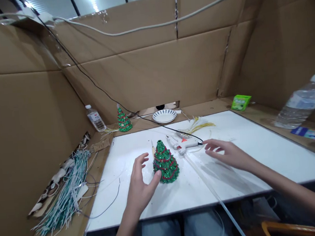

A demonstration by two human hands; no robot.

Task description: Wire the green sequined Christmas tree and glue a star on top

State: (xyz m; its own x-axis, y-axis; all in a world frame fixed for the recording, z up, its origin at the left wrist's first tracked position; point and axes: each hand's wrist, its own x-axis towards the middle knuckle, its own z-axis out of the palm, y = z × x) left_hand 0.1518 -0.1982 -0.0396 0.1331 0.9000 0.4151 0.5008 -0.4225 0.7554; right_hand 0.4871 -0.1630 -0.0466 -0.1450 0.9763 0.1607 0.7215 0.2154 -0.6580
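A small green beaded Christmas tree (165,163) with red trim stands upright on the white board (262,160). My left hand (140,184) is open beside it on the left, the thumb touching the tree's lower edge. My right hand (227,153) hovers open over the board, fingers spread, just right of a white glue gun (182,144) that lies on its side. A long clear glue stick (208,187) runs from the gun toward the board's near edge. A thin pointed tool (152,147) lies behind the tree.
A second beaded tree (124,120), a small water bottle (95,118) and a striped bowl (164,116) stand at the back. Yellow strips (198,125) lie behind the gun. A pile of white-green wires (66,191) lies left. A large bottle (303,102) and green packet (241,102) sit right. Cardboard walls surround everything.
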